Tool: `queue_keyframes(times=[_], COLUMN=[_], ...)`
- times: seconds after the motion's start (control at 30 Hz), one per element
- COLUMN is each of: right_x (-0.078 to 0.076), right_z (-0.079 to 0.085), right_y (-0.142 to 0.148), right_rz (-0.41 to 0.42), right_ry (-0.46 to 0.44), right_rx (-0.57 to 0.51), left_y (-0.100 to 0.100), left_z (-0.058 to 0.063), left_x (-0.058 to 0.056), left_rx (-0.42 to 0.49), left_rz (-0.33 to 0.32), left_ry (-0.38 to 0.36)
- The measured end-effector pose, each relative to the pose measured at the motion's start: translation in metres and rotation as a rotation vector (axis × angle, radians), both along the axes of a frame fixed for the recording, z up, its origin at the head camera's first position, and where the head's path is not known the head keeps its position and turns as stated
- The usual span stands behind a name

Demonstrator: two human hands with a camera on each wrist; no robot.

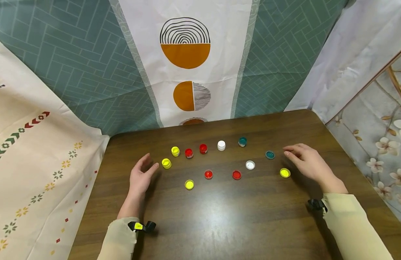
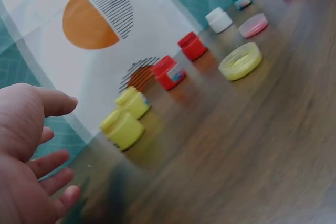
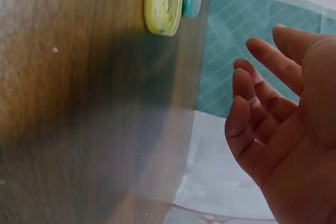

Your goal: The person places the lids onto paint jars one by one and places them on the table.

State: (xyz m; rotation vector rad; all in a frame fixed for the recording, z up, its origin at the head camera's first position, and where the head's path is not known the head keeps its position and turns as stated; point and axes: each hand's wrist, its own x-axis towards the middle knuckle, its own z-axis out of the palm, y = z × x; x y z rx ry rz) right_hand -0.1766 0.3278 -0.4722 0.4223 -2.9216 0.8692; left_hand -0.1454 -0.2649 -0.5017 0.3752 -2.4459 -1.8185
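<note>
My left hand (image 1: 140,177) hovers beside two small yellow paint jars, the nearer jar (image 1: 166,163) and the farther jar (image 1: 175,151). Its fingers are relaxed and hold nothing. Over on the right, my right hand (image 1: 306,161) hangs above the table with loosely bent fingers, also holding nothing. Nearest to it lie a yellow lid (image 1: 285,173) and a teal lid (image 1: 270,155). Two red paint jars (image 1: 189,153), a white jar (image 1: 221,145) and a teal jar (image 1: 242,142) stand uncapped or capped, I cannot tell which, along the back.
Loose lids lie in front of the jars: yellow (image 1: 189,185), red (image 1: 208,174), another red (image 1: 236,175) and white (image 1: 250,165). All rest on a dark wooden table (image 1: 187,231). Patterned cloth (image 1: 122,72) hangs behind the table, with more cloth at both sides.
</note>
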Motion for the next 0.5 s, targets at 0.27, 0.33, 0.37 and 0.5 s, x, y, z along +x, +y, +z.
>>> queue_keyframes(times=[0.27, 0.33, 0.37, 0.5], right_x=[0.006, 0.006, 0.006, 0.007], right_z=[0.006, 0.006, 0.006, 0.008], right_y=[-0.011, -0.013, -0.014, -0.017], right_rz=[0.030, 0.035, 0.037, 0.037], right_ry=[0.034, 0.044, 0.048, 0.048], right_rx=[-0.014, -0.013, -0.011, -0.007], left_y=[0.016, 0.019, 0.020, 0.027], left_z=[-0.019, -0.021, -0.021, -0.024], left_x=[-0.001, -0.002, -0.003, -0.007], left_rx=[-0.084, -0.160, -0.194, -0.282], left_rz=[0.020, 0.024, 0.025, 0.039], left_ry=[0.017, 0.007, 0.001, -0.015])
